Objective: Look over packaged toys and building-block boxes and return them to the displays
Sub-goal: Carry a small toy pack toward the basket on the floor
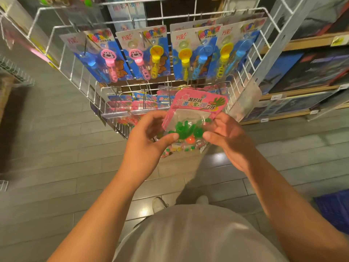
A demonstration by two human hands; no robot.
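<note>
Before the white wire display rack [62,59], a person holds a pink-carded toy packet [190,118] up at about waist height, in front of the rack's lower row. Its clear pouch shows a green sticky-hand toy [184,130] and an orange ball [189,140] inside. The left hand [149,137] pinches the packet's lower left edge, thumb pressed on the front of the pouch and fingers curled behind it. The right hand [229,137] grips the right side of the same packet, thumb lying across the front near the green toy, fingers wrapped round the back edge.

Just behind the packet, more pink and blue carded packets [132,104] hang from the lower hooks, packed close together. Above them, a row of blue bubble-wand cards [151,53] hangs from the upper hooks, each card carrying two wands in pink, yellow or blue. To the right stand wooden shelves [302,42] with large dark boxes [317,70] on them. Grey floor planks [56,148] run underneath, and a blue crate [334,210] sits at the lower right edge. One white shoe [158,204] shows beneath the person's grey shirt [198,235].
</note>
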